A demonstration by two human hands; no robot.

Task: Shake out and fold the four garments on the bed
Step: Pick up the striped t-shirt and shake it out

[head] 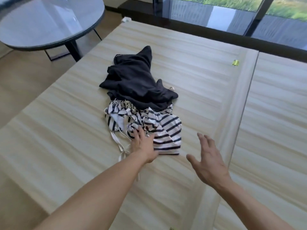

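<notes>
Bright, even daylight enters through the windows point(232, 12) far beyond the right hand point(207, 161); shadows on the bed point(207, 83) stay faint; the glass table point(48, 22) beyond the left hand point(142, 146) carries pale glare; edges bend and blur.

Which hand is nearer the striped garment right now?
Left. The left hand rests on the striped garment at its near edge; the right hand hangs open, apart from it, to its right.
</notes>
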